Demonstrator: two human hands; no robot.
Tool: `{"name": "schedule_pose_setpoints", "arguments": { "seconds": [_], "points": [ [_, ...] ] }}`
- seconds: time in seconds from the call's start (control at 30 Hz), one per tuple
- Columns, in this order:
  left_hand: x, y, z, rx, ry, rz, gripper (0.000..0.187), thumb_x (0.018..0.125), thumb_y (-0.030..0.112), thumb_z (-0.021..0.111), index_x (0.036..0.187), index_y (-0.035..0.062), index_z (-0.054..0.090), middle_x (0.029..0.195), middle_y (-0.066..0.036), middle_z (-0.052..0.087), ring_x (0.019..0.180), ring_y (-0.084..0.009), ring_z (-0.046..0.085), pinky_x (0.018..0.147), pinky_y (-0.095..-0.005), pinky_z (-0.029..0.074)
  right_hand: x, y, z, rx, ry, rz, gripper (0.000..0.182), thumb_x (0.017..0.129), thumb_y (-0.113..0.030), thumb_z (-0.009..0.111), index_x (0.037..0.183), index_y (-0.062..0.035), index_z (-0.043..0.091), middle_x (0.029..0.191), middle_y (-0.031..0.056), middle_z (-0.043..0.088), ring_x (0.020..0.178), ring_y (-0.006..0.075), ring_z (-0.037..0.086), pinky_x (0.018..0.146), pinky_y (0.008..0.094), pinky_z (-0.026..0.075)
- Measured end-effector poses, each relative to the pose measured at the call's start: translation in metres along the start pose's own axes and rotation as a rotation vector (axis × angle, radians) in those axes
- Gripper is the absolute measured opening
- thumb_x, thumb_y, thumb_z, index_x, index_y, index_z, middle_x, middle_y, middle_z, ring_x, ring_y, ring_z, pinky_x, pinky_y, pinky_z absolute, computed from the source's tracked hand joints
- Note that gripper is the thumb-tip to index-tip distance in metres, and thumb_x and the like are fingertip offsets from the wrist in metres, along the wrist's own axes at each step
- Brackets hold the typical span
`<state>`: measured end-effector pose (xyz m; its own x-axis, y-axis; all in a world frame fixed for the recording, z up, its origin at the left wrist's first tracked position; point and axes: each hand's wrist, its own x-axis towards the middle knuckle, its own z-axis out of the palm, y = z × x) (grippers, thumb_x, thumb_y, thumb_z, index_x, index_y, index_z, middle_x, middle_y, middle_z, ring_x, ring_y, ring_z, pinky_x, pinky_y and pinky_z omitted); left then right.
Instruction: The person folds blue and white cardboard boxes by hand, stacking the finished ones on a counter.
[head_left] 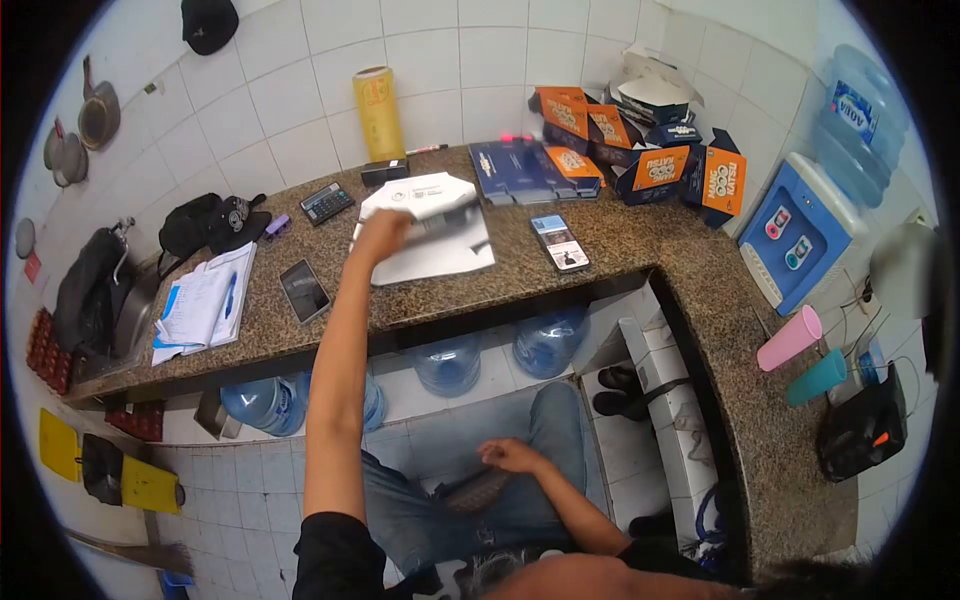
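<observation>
Over the counter my left hand (pixel 385 234) is closed at the edge of a flat white cardboard box (pixel 432 262). A grey-and-black printed part beside the fingers is smeared by motion. Below it lies more white card with small black print. My right hand (pixel 511 455) hovers above my lap, its fingers loosely bent and apart, with nothing in them. A lit phone (pixel 560 244) lies right of the white card, and a dark phone (pixel 304 290) lies to its left.
Flat navy boxes (pixel 520 172) and folded orange-and-navy boxes (pixel 655 172) stand behind. A calculator (pixel 327 203), open notebook (pixel 205 300) and yellow roll (pixel 378 115) share the counter (pixel 440 300). A water dispenser (pixel 800 230) and pink cup (pixel 790 338) are right; water jugs (pixel 447 365) sit underneath.
</observation>
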<state>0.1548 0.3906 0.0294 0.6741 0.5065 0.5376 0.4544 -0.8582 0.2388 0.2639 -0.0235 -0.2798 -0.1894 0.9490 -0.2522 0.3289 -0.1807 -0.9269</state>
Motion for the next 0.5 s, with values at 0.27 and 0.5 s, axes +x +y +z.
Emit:
{"name": "schedule_pose_setpoints", "arguments": {
  "seconds": [0.27,0.5],
  "points": [
    [0.004,0.016,-0.052,-0.165,0.35,-0.374,0.017,0.075,0.016,0.082,0.075,0.0044,0.069,0.066,-0.008,0.067,0.057,-0.015,0.06,0.056,-0.0305,0.045,-0.002,-0.005,-0.003,0.095,0.106,-0.068,0.03,0.096,-0.02,0.065,0.122,-0.0052,0.063,0.101,0.0075,0.071,0.095,0.0164,0.066,0.087,0.0311,0.051],
    [-0.037,-0.007,-0.014,-0.682,-0.181,-0.288,0.018,0.088,0.027,0.074,0.092,0.0098,0.073,0.08,-0.008,0.073,0.073,-0.0124,0.063,0.066,-0.0304,0.048,0.003,-0.001,-0.001,0.036,0.036,-0.025,0.031,0.095,-0.021,0.067,0.121,-0.0045,0.063,0.103,0.0079,0.071,0.096,0.0158,0.066,0.087,0.0318,0.051]
  ]
}}
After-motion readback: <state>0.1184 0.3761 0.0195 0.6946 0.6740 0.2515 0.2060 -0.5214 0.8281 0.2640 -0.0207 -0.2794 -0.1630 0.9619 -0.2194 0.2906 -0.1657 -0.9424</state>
